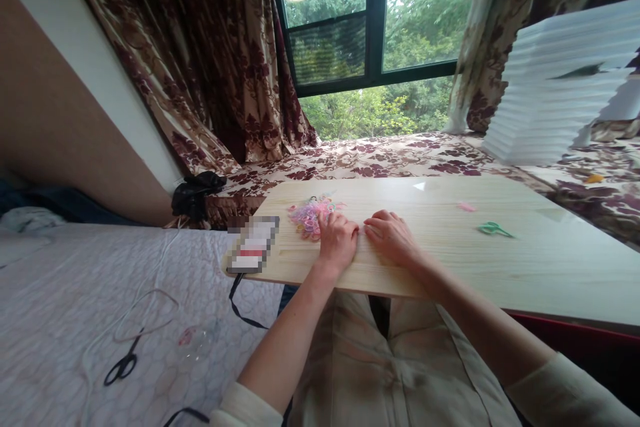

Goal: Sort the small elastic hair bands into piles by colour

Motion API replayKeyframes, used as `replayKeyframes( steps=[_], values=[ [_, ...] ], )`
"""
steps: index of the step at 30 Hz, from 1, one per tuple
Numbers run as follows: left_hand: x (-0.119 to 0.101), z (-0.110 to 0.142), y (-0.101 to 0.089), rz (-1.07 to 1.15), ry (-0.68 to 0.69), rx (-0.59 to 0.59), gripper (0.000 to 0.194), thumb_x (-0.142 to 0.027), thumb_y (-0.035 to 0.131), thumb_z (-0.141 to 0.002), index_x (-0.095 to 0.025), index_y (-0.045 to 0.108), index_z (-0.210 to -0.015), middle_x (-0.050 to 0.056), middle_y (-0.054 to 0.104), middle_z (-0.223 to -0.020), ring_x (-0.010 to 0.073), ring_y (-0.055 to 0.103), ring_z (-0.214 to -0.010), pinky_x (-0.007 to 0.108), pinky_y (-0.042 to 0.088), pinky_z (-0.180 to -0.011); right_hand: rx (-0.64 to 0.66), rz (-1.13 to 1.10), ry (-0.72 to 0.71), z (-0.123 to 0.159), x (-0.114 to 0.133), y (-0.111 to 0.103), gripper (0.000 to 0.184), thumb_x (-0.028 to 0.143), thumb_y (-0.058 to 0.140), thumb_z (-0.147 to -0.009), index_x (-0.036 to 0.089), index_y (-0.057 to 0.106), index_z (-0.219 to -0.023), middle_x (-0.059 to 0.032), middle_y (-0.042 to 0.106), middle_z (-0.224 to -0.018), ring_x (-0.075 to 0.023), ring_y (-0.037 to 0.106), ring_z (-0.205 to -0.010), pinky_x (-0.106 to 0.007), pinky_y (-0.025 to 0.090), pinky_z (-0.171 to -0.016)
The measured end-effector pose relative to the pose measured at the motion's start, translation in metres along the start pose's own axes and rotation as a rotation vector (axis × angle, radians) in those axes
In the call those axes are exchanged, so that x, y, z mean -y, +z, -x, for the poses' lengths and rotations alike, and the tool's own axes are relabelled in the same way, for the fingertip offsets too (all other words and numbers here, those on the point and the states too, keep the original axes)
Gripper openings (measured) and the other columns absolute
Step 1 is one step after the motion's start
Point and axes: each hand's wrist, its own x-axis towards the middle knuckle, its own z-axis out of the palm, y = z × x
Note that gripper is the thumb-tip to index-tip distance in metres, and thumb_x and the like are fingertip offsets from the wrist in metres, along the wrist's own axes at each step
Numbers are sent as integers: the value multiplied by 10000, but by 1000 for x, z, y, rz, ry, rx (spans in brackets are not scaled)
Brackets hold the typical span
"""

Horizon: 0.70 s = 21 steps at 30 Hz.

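Observation:
A heap of small rubber-band-like loops (311, 217), mostly pink and lilac, lies on the pale wooden table. Against the heap's right side is my left hand (340, 238), its fingers curled closed. My right hand (391, 235) rests just right of it, fingers bent and pressed together, the tips pointing at the left hand. Only a small gap separates the two hands. Whatever they may pinch is hidden or too small to make out. Farther right on the table lie a small pink piece (467, 207) and a pair of small green scissors (494, 229).
A blurred-out phone (254, 245) with a black strap lies at the table's (550, 267) left end. Black scissors (121, 368) and a white cable (117, 313) are on the bed at left. Stacked white foam sheets (545, 93) stand behind right, near the window.

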Motion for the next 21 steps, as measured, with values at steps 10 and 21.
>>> replayKeyframes(
  steps=[10,21],
  values=[
    [2,2,-2,-37,-165,-57,255,-155,529,-862,-225,712,-1025,93,637,-1121,277,479,-1164,544,272,-1117,-5,-106,-16,-3,-7,3,217,204,501,-897,185,701,-816,-95,681,-998,-200,607,-921,-334,442,-900],
    [0,2,-4,23,-9,-64,267,-210,549,-868,-245,691,-1091,80,615,-1148,259,464,-1224,528,256,-1136,-55,-149,-50,-2,-8,3,227,203,503,-886,191,699,-773,-89,696,-926,-197,627,-874,-335,472,-864]
  ],
)
